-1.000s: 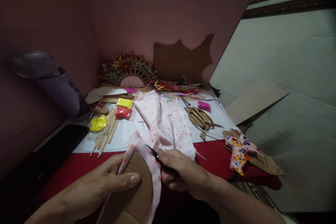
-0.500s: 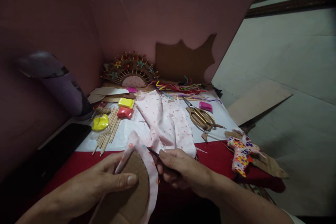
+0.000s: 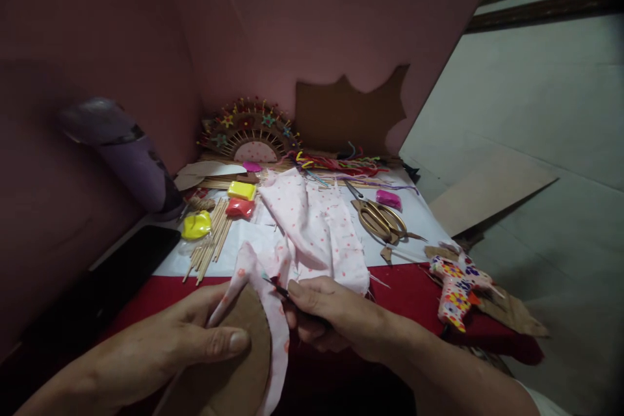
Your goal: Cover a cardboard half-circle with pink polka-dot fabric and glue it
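Observation:
My left hand [image 3: 209, 331] grips a rounded piece of brown cardboard [image 3: 238, 364], its thumb flat on the face. Pale pink fabric with small red-orange print [image 3: 277, 344] runs behind the cardboard and sticks out past its curved edge. My right hand [image 3: 331, 312] is closed around a dark pointed tool that looks like small scissors [image 3: 279, 287]; the fingers hide most of it. Its tip meets the fabric border just above the cardboard's right edge. Beyond the hands, a crumpled sheet of the same fabric [image 3: 302, 221] lies on white paper.
Large scissors with gold handles [image 3: 383, 218] lie to the right, near a pink clay packet [image 3: 389, 199]. Wooden sticks [image 3: 212, 247] and yellow clay [image 3: 196, 225] are on the left, beside a black phone-like slab [image 3: 141, 253]. A patterned stuffed figure [image 3: 455, 292] sits at the right edge.
The scissors' tip and my right hand have shifted slightly left along the fabric border. The background sits a little further right as the view turned. Both holds are kept.

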`<state>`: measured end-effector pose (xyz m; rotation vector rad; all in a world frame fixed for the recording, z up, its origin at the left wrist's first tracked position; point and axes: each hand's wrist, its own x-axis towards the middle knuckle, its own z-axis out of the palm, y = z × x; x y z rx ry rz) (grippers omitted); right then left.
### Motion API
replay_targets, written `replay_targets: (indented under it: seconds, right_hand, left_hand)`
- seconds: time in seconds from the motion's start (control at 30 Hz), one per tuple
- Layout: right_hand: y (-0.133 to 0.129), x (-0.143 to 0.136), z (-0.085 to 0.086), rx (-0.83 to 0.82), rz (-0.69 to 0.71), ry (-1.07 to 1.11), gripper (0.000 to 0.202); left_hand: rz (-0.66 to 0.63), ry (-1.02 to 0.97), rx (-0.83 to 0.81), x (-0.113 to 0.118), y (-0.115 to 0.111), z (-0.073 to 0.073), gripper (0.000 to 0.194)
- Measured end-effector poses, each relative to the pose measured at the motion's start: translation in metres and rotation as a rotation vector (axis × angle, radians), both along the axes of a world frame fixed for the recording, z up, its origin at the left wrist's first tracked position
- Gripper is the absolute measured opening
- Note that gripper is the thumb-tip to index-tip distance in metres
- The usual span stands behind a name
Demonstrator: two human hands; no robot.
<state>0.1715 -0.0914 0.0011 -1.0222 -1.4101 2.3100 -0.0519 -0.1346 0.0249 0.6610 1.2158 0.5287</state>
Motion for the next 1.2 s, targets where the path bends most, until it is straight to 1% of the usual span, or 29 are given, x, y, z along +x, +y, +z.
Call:
replay_targets:
  seconds: [0.2, 0.37, 0.5, 0.67, 0.77, 0.9, 1.03, 1.2]
  right_hand:
    - [0.000, -0.004, -0.001, -0.009, 0.031, 0.025, 0.053]
    - [-0.001, -0.008, -0.001, 0.006, 0.054, 0.049, 0.048]
    - [-0.001, -0.010, -0.002, -0.002, 0.063, 0.110, 0.043]
    - [-0.002, -0.011, -0.006, -0.023, 0.058, 0.194, 0.040]
    - [-0.004, -0.012, -0.010, -0.010, -0.001, 0.209, 0.041]
    - [-0.008, -0.014, -0.013, -0.012, -0.058, 0.219, 0.044]
    - [-0.007, -0.013, -0.013, -0.052, -0.041, 0.193, 0.045]
    - [-0.004, -0.006, -0.012, -0.025, -0.005, 0.170, 0.049]
  left_hand:
    - [0.007, -0.011, -0.024, -0.003, -0.004, 0.006, 0.098]
    - [-0.029, -0.057, -0.039, -0.003, -0.005, 0.010, 0.083]
    - [-0.055, -0.077, -0.016, -0.002, -0.005, 0.012, 0.073]
    - [-0.086, -0.070, 0.031, -0.004, -0.005, 0.013, 0.067]
    - [-0.088, -0.089, 0.031, -0.005, -0.006, 0.016, 0.061]
    - [-0.077, -0.090, 0.002, -0.005, -0.006, 0.024, 0.057]
    - [-0.070, -0.094, -0.025, -0.003, -0.004, 0.027, 0.056]
    - [-0.088, -0.095, -0.027, 0.000, -0.001, 0.027, 0.059]
